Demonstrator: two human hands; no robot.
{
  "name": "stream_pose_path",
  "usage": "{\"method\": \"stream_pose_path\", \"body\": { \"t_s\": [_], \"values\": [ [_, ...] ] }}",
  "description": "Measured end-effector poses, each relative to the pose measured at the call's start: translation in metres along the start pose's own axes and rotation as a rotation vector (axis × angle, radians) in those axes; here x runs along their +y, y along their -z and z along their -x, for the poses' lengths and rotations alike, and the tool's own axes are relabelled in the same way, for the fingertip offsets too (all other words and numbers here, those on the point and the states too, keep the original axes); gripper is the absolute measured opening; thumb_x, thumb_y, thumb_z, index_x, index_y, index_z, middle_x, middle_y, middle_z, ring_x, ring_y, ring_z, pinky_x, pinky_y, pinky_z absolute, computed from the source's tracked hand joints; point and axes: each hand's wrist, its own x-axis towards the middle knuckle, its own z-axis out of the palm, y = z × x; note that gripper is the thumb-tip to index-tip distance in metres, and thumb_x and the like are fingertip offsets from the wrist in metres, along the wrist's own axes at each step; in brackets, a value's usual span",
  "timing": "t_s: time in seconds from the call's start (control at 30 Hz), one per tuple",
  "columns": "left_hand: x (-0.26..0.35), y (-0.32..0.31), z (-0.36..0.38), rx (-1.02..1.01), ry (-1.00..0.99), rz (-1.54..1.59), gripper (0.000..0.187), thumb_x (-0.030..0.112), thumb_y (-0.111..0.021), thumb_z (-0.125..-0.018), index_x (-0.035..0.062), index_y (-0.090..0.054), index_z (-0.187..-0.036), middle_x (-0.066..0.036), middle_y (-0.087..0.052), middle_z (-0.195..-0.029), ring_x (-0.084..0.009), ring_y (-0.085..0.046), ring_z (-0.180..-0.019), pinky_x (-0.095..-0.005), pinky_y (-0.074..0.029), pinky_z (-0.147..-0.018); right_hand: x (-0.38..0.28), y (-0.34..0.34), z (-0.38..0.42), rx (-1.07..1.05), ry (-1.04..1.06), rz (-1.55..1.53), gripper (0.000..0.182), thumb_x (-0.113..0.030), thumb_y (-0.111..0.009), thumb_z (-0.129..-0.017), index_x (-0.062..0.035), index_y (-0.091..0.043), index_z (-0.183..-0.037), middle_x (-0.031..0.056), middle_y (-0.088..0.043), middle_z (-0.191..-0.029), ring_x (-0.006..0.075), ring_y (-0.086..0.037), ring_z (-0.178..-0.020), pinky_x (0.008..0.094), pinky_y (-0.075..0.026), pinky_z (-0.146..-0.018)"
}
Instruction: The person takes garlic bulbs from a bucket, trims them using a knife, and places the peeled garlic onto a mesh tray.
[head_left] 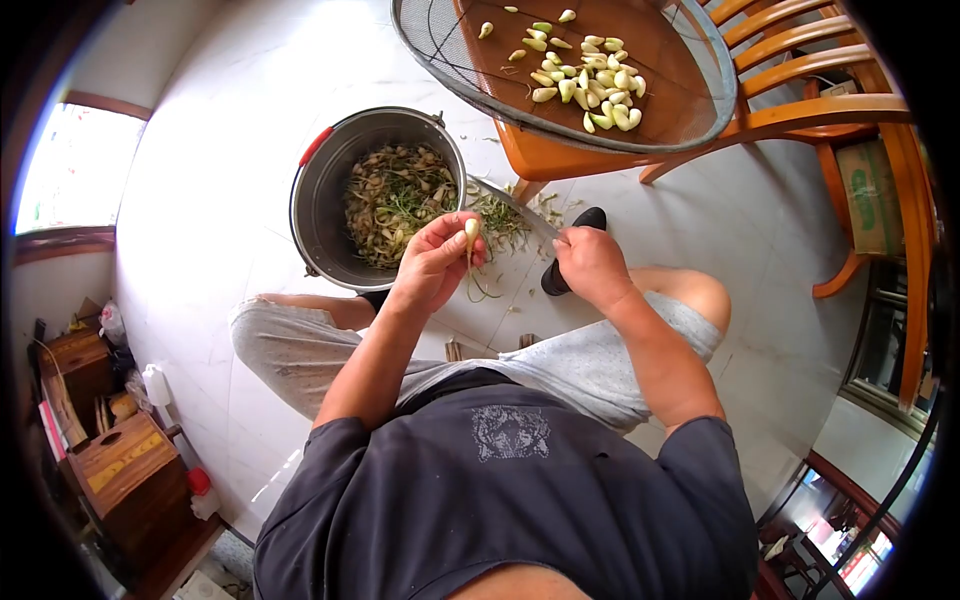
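Note:
My left hand [435, 262] pinches a small pale onion-like bulb [472, 231] between thumb and fingers, and a thin green-brown strand hangs below it. In my right hand [592, 264] is a knife [522, 211], its handle hidden in the fist and its blade pointing up and left toward the bucket. The metal bucket [302, 225] stands just beyond my left hand and holds many untrimmed bulbs [400, 195] with brown skins and green stalks. Trimmings [505, 222] lie on the floor under the blade.
A round mesh sieve [440, 60] with several cleaned bulbs [600, 85] rests on a wooden chair [525, 150] ahead. Another wooden chair [890, 180] is at the right. My black shoe [553, 280] is beside the trimmings. A wooden box [125, 455] sits at the lower left.

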Motion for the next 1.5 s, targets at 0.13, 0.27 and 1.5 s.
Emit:
{"method": "stream_pose_path", "body": {
  "t_s": [0.13,0.27,1.5],
  "values": [
    [-0.001,0.001,-0.001,0.079,-0.012,-0.016,0.019,0.010,-0.058,-0.090,0.0019,-0.057,-0.108,-0.007,-0.062,-0.088,-0.0134,-0.057,-0.076,-0.0261,-0.046,-0.069,-0.005,0.004,0.001,-0.016,-0.018,-0.124,0.017,-0.015,-0.055,-0.081,-0.0012,-0.065,-0.084,0.0221,-0.062,-0.076,0.0392,-0.060,-0.075,0.0451,-0.048,-0.069],
    [0.002,0.009,-0.007,0.088,-0.074,-0.139,0.018,0.006,-0.059,-0.089,0.0016,-0.056,-0.106,-0.008,-0.063,-0.092,-0.0127,-0.057,-0.075,-0.0239,-0.046,-0.068,-0.010,0.006,0.000,0.006,0.037,-0.163,0.016,-0.015,-0.057,-0.080,-0.0025,-0.066,-0.086,0.0215,-0.061,-0.075,0.0387,-0.060,-0.075,0.0441,-0.047,-0.068],
    [0.019,-0.023,-0.014,0.240,-0.235,-0.274,0.018,-0.001,-0.063,-0.083,-0.0030,-0.057,-0.100,-0.011,-0.063,-0.084,-0.0149,-0.061,-0.068,-0.0254,-0.051,-0.062,0.009,-0.006,0.001,-0.243,-0.094,0.167,0.017,-0.014,-0.056,-0.077,0.0000,-0.066,-0.078,0.0236,-0.063,-0.078,0.0383,-0.062,-0.079,0.0445,-0.049,-0.074]
  ]
}}
